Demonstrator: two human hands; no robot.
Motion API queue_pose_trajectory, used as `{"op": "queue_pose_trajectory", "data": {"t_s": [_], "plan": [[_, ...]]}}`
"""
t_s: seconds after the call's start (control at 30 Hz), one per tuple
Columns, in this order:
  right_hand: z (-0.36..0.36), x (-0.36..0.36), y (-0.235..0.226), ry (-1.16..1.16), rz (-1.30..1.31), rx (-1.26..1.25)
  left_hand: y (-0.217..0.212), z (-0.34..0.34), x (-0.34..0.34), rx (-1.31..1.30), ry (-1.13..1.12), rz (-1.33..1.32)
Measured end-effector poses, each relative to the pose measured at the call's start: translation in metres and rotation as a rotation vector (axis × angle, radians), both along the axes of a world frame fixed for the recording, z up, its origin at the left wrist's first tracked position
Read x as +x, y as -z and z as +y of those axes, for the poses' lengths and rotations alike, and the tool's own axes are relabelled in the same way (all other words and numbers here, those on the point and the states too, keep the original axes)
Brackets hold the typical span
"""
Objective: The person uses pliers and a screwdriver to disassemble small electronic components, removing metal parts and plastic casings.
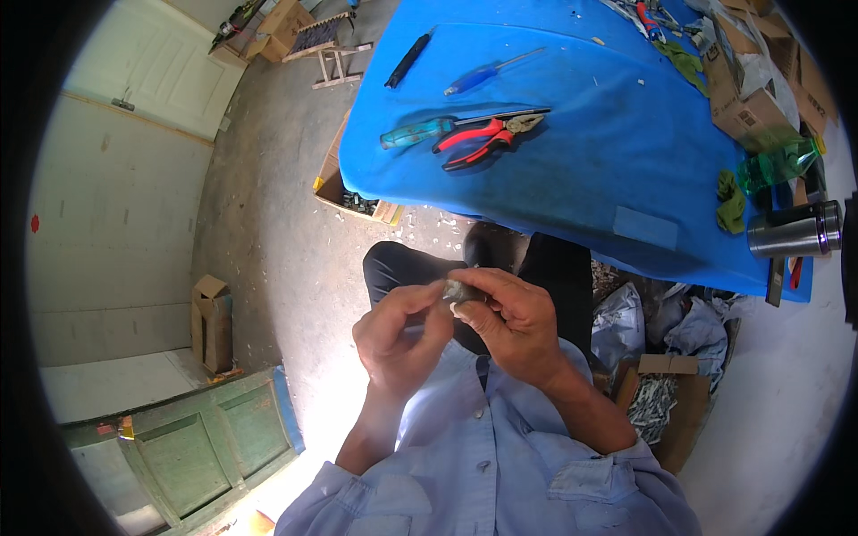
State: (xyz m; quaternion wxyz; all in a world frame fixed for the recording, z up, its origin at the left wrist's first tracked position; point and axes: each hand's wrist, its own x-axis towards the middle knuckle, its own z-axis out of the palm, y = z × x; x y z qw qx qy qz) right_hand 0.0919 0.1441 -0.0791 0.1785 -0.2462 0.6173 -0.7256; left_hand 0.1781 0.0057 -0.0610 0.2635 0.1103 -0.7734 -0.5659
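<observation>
Small grey piece (459,292) held above the lap, off the near edge of the blue-covered table (581,161). Right hand (516,323): thumb and fingers pinched on the piece. Left hand (400,338): fingertips drawn together at its left side; cannot tell whether they grip. Toward the table's left edge: red-handled pliers (474,143) beside a teal-handled screwdriver (416,133). Metal flask (791,230) near the right edge.

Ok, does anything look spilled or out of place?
Yes: pale scraps lie scattered on the grey floor near the cardboard box by the blue-covered table, looking like loose litter rather than contained.
</observation>
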Motion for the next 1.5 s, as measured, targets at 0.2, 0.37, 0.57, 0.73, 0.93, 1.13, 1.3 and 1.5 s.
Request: {"op": "queue_pose_trajectory", "data": {"t_s": [0.2, 0.37, 0.57, 0.73, 0.93, 1.13, 1.3, 1.5], "plan": [[0.002, -0.003, -0.001, -0.01, 0.03, -0.056, -0.001, -0.007, 0.0, -0.107, 0.061, 0.041], [0.006, -0.011, -0.005, 0.012, 0.161, -0.033, 0.007, -0.006, -0.001, -0.141, 0.052, 0.077], [0.008, -0.017, 0.0, 0.011, 0.313, -0.024, 0.003, -0.007, -0.003, -0.101, 0.122, 0.074], [0.011, -0.017, 0.0, 0.017, 0.294, -0.025, 0.003, -0.008, -0.005, -0.023, 0.143, 0.067], [0.011, -0.012, 0.005, 0.019, 0.173, -0.035, 0.013, -0.006, -0.003, 0.062, 0.184, 0.05], [0.01, -0.007, 0.004, 0.061, 0.168, -0.017, 0.012, 0.0, -0.001, 0.164, 0.155, 0.014], [0.01, -0.008, 0.006, 0.045, 0.148, -0.051, 0.008, 0.001, -0.002, 0.157, 0.167, -0.005], [0.011, -0.011, 0.004, 0.048, 0.215, -0.047, 0.011, -0.009, -0.004, 0.071, 0.206, 0.003]]}}
